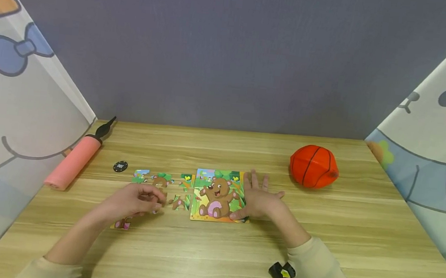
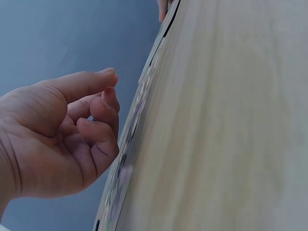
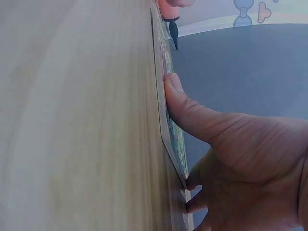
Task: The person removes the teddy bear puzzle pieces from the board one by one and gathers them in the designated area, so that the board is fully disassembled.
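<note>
A square bear picture puzzle (image 1: pixel 217 196) lies flat on the table. My right hand (image 1: pixel 259 200) rests on its right edge, fingers spread; in the right wrist view the thumb (image 3: pixel 175 91) lies on the board's face. My left hand (image 1: pixel 136 200) hovers over loose puzzle pieces left of the board, its fingers loosely curled. In the left wrist view the thumb (image 2: pixel 89 83) is near the fingertips, and I see nothing held between them. Loose pieces lie about it: a bear-patterned piece (image 1: pixel 180 203), a yellow-green piece (image 1: pixel 187 181) and a brown-pink piece (image 1: pixel 123 223). The left hand hides some pieces.
A pink hand pump (image 1: pixel 75 160) with a black nozzle lies at the left edge. Near it is a black chip (image 1: pixel 120 166) marked 100. A dented red ball (image 1: pixel 313 166) sits at the back right. A grey panel (image 1: pixel 230 59) stands behind the table (image 1: pixel 211 258).
</note>
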Tool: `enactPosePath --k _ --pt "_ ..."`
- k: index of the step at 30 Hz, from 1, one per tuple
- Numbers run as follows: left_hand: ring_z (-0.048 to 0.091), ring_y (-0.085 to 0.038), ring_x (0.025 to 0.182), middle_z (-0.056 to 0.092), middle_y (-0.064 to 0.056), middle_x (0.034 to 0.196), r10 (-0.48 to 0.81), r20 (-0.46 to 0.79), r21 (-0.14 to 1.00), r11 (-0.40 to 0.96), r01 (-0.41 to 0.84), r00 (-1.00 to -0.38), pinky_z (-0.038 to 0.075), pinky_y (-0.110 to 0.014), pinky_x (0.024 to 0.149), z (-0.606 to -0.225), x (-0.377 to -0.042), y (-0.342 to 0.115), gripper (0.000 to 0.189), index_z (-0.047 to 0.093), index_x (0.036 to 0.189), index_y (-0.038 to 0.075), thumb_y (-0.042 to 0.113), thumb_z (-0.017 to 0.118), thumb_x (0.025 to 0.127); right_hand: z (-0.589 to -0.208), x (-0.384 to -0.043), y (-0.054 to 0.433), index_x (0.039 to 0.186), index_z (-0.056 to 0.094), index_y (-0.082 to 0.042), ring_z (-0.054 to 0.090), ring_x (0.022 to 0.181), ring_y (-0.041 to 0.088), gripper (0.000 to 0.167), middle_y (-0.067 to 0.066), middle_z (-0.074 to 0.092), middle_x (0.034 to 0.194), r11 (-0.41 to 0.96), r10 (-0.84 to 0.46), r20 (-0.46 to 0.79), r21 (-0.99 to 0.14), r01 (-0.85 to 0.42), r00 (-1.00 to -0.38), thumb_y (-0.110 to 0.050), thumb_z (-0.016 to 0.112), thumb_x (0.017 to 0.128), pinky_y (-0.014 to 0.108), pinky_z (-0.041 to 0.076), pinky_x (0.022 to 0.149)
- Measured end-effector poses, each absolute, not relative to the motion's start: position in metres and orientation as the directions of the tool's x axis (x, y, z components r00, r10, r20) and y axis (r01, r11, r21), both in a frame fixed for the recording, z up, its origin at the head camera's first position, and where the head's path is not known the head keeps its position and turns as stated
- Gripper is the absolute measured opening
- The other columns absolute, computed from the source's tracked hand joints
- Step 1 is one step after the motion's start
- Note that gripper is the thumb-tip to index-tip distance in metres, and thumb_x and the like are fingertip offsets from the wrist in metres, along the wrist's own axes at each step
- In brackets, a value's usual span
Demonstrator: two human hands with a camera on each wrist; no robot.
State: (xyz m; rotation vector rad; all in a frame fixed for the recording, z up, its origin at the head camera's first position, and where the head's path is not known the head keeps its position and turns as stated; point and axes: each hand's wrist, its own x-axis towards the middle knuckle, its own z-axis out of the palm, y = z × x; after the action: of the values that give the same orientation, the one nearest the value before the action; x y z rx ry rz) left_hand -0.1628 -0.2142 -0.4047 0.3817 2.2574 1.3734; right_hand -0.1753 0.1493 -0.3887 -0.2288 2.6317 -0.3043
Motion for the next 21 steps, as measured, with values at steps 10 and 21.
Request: enactPosePath --k 10,21 --pt "0.047 -0.014 0.061 0.057 -0.011 0.095 0.506 -0.237 0.905 0.426 0.002 -0.829 0.039 -0.021 0.049 -0.404 -0.169 -0.185 0.021 0.072 0.109 0.005 0.016 0.076 0.092 -0.387 -0.175 0.146 0.161 0.003 -0.002 -0.012 0.145 0.054 0.132 0.02 -0.012 0.166 0.96 -0.216 -0.442 -0.26 -0.106 -0.871 -0.061 0.082 0.074 0.091 0.008 0.09" --pt "0.046 -0.014 0.058 0.062 -0.008 0.093 0.55 -0.243 0.902 0.431 0.023 -0.799 0.038 -0.021 0.049 -0.406 -0.176 -0.159 0.017 0.074 0.107 0.011 0.014 0.075 0.091 -0.387 -0.175 0.149 0.161 0.003 -0.002 -0.013 0.145 0.055 0.132 0.02 -0.012 0.166 0.96 -0.217 -0.441 -0.258 -0.108 -0.871 -0.061 0.083 0.074 0.092 0.009 0.089"
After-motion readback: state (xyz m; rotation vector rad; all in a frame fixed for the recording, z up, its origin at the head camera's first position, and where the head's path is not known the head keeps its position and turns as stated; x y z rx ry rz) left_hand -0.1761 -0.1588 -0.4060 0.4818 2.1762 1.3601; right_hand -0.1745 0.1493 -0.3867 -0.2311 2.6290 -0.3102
